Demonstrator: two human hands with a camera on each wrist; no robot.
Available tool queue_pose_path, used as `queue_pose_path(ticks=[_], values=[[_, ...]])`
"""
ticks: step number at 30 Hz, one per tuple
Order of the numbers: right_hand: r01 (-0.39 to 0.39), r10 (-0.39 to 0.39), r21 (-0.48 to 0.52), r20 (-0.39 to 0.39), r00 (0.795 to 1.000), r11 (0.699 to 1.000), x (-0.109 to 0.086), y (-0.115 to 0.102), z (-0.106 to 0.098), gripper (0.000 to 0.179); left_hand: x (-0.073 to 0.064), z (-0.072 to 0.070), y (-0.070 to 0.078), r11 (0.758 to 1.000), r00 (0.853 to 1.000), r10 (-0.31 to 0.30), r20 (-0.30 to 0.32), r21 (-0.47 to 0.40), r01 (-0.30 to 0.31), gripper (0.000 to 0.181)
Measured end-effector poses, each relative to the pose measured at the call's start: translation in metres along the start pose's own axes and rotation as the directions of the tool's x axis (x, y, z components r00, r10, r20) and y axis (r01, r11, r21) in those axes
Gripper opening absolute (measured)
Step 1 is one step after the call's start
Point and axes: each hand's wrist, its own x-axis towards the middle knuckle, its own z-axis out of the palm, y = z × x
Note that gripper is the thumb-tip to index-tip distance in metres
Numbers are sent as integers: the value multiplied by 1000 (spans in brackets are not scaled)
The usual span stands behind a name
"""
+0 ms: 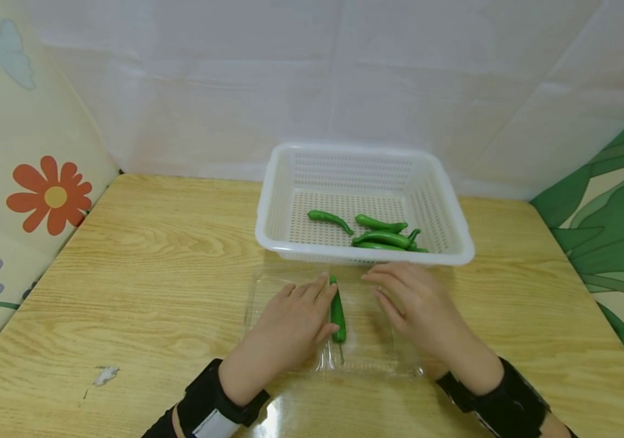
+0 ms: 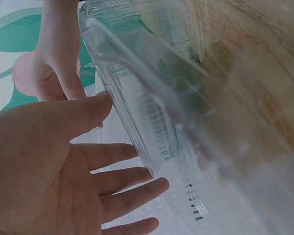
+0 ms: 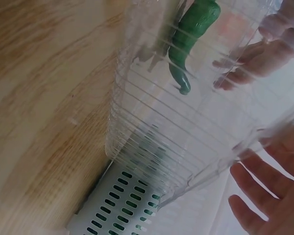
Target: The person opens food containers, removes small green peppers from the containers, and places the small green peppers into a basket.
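A clear plastic clamshell box (image 1: pixel 369 356) lies spread on the table, and one green chili pepper (image 1: pixel 338 316) rests lengthwise in it. Over the box's left half, my left hand (image 1: pixel 292 325) has its fingers extended, with index finger and thumb beside the pepper. In the left wrist view, the left thumb (image 2: pixel 100 105) meets the box's clear edge. My right hand (image 1: pixel 427 310) hovers at the box's right side, fingers loosely bent with nothing between them. In the right wrist view, its fingertips (image 3: pixel 240 171) are right at the plastic rim, and the pepper (image 3: pixel 191 39) shows through the ribbed wall.
Directly behind the box stands a white perforated basket (image 1: pixel 268 234) with several green chili peppers (image 1: pixel 380 237) inside. A white cloth (image 1: pixel 312 91) hangs behind the wooden table (image 1: pixel 180 255). Patterned panels (image 1: pixel 16 121) flank both sides. A pale worn patch (image 1: pixel 106 375) marks the front left.
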Motion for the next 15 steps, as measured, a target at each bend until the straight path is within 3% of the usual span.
queue_pose_path(ticks=[11, 15], values=[[83, -84, 11, 113, 990, 996, -6, -1, 8, 49, 0, 0, 0, 1000, 1000, -2, 11, -2, 2, 64], [106, -113, 48, 171, 979, 993, -10, -4, 10, 24, 0, 1, 0, 1000, 1000, -4, 7, -4, 4, 64]])
